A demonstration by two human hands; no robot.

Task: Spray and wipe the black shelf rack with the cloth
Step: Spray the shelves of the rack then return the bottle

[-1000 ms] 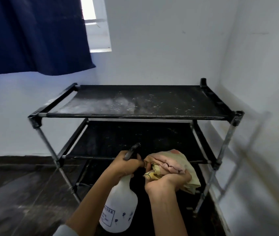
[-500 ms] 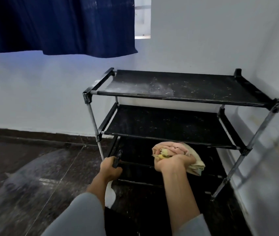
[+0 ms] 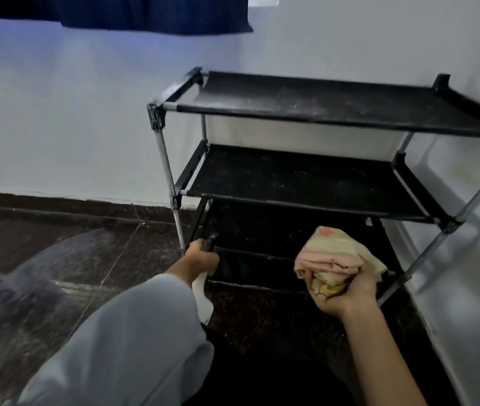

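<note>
From the head camera, the black shelf rack (image 3: 335, 112) fills the right centre of the frame, set into a corner: a white wall (image 3: 72, 112) runs behind it and a second white wall closes in along the right edge, just beside the rack's right-hand legs. Its top tier sits in the upper right, speckled with pale dust, the middle tier is below it at centre right, and lower rails lie near the frame's middle. A dark blue curtain (image 3: 145, 13) hangs across the top edge. Open room lies to the left, where dark stone floor (image 3: 42, 244) stretches from the rack's front left leg to the left edge, with a dark skirting strip at the wall's foot. The left hand (image 3: 199, 259), at lower centre beyond a pale grey sleeve (image 3: 133, 341), has its fingers curled around the dark head of a white spray bottle (image 3: 202, 294), whose body shows only as a sliver beside the sleeve, close to the front left leg. The right hand (image 3: 347, 291), at lower right, grips a bunched pink and yellow cloth (image 3: 332, 256), fingers wrapped tight under it, held in front of the rack's lower rails; whether it touches them cannot be told.
</note>
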